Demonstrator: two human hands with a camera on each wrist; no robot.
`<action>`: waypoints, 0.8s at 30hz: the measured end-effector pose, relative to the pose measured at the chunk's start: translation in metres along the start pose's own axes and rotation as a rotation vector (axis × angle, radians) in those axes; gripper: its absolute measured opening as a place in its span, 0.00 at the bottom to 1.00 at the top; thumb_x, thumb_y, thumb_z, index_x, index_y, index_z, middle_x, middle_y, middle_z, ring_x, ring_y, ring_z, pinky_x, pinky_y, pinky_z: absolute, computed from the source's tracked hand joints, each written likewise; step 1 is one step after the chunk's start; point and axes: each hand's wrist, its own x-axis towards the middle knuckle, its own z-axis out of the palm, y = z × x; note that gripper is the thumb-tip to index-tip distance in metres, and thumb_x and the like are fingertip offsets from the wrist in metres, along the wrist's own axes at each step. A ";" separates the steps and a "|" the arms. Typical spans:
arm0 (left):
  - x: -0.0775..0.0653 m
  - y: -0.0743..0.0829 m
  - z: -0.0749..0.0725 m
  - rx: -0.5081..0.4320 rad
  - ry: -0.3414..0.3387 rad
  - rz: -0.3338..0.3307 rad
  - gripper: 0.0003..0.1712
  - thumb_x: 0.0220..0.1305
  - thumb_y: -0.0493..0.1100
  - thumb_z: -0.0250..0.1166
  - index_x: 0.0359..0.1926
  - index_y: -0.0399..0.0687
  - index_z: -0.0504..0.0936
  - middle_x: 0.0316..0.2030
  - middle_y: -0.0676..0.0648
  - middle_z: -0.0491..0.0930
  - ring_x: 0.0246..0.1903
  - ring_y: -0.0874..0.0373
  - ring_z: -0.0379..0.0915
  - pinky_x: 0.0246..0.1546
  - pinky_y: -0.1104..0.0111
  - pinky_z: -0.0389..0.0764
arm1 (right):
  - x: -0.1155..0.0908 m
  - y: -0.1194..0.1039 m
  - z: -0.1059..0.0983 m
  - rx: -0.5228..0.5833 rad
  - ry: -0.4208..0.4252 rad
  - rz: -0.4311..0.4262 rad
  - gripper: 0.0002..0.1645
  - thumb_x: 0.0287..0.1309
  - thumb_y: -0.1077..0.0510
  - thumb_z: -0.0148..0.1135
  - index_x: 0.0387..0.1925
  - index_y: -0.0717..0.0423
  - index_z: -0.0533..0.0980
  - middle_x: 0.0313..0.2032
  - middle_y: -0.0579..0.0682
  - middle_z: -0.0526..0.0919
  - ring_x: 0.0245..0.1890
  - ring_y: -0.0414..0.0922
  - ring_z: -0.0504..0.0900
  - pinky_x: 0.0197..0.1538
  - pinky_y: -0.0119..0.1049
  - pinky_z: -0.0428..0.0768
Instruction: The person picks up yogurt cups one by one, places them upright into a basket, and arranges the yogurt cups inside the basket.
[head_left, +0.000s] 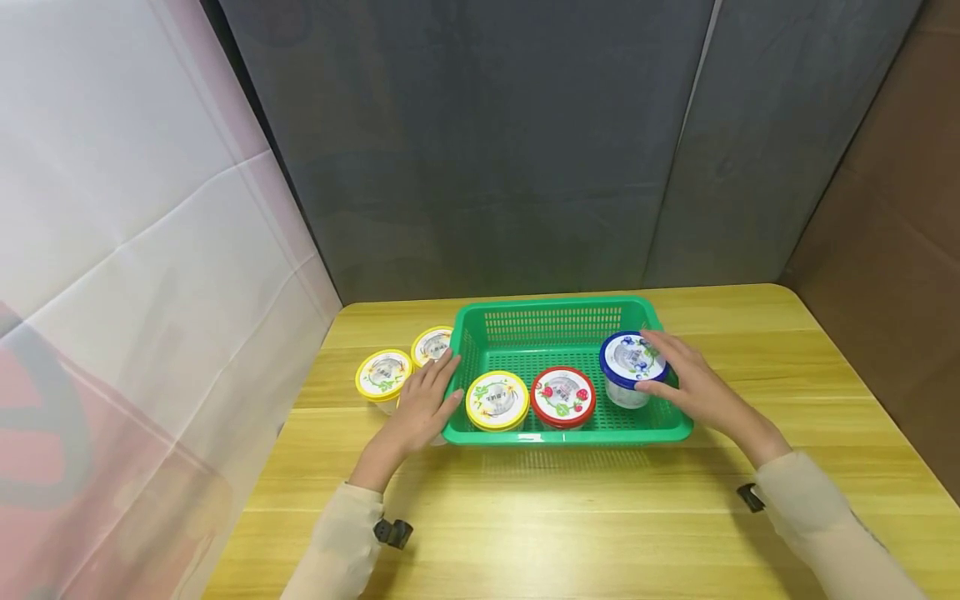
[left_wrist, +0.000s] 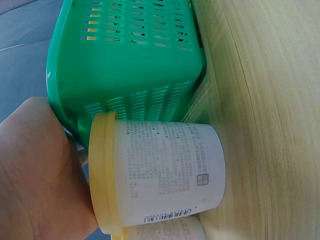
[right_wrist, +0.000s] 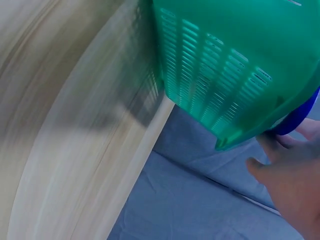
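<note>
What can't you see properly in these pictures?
- Head view: the small print on the lid of the blue-lidded cup is too small to read, and the right hand covers its right side.
- Head view: the left hand hides a cup beneath it.
- Right wrist view: the table is motion-blurred.
- Left wrist view: the bottom edge cuts off a second cup.
</note>
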 end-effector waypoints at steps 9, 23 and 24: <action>-0.001 0.000 -0.001 -0.005 -0.007 -0.007 0.35 0.78 0.56 0.42 0.79 0.51 0.50 0.80 0.46 0.45 0.77 0.36 0.41 0.73 0.36 0.46 | -0.005 0.002 0.002 -0.010 -0.047 -0.001 0.54 0.59 0.36 0.65 0.78 0.45 0.50 0.75 0.64 0.54 0.73 0.68 0.55 0.64 0.75 0.62; 0.000 0.001 0.000 0.000 0.000 0.001 0.35 0.77 0.55 0.42 0.79 0.50 0.50 0.80 0.45 0.45 0.77 0.35 0.41 0.72 0.36 0.46 | -0.008 0.001 0.000 -0.105 -0.040 -0.055 0.60 0.47 0.40 0.76 0.75 0.54 0.57 0.72 0.64 0.64 0.68 0.67 0.63 0.62 0.73 0.66; 0.000 0.001 0.000 0.001 0.000 0.001 0.35 0.77 0.55 0.42 0.79 0.50 0.50 0.80 0.45 0.45 0.77 0.35 0.41 0.72 0.36 0.47 | -0.008 0.001 0.000 -0.113 -0.040 -0.060 0.60 0.46 0.41 0.77 0.75 0.54 0.57 0.71 0.64 0.64 0.68 0.67 0.64 0.62 0.73 0.66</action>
